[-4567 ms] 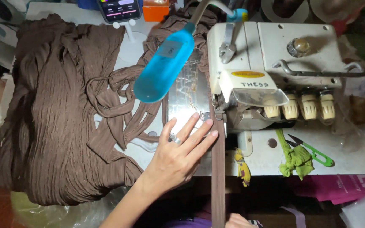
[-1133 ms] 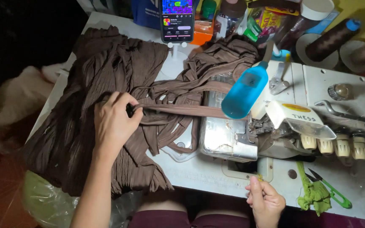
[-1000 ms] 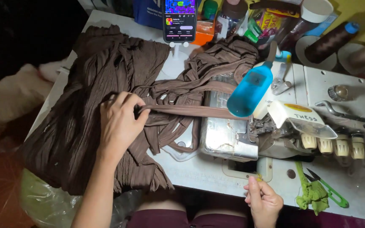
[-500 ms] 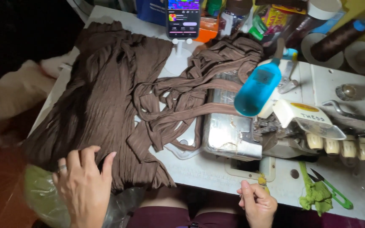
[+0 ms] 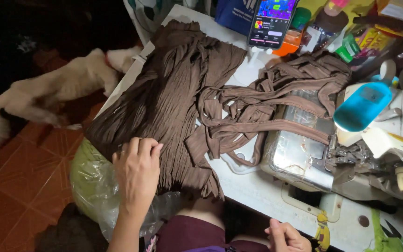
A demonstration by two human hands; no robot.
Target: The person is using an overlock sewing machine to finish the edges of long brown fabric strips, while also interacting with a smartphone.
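Observation:
A stack of brown crinkled fabric (image 5: 169, 98) lies on the left part of the white table (image 5: 257, 191). My left hand (image 5: 137, 169) rests on the stack's near edge, its fingers curled over the cloth. Long brown fabric strips (image 5: 267, 112) run from the stack to the sewing machine (image 5: 350, 154) on the right. My right hand (image 5: 285, 235) sits low at the table's front edge, fingers loosely curled, with nothing visible in it.
A phone (image 5: 271, 21) on a stand shows a lit screen at the back. Bottles and packets crowd the back right. A blue lamp head (image 5: 362, 106) hangs over the machine. A green bag under clear plastic (image 5: 92, 184) sits below the table. A white animal (image 5: 47, 98) stands on the tiled floor.
My left hand left the strips in the middle, dropped to the near left, and now lies on the stack's front edge. The view has swung left, showing the floor and the animal.

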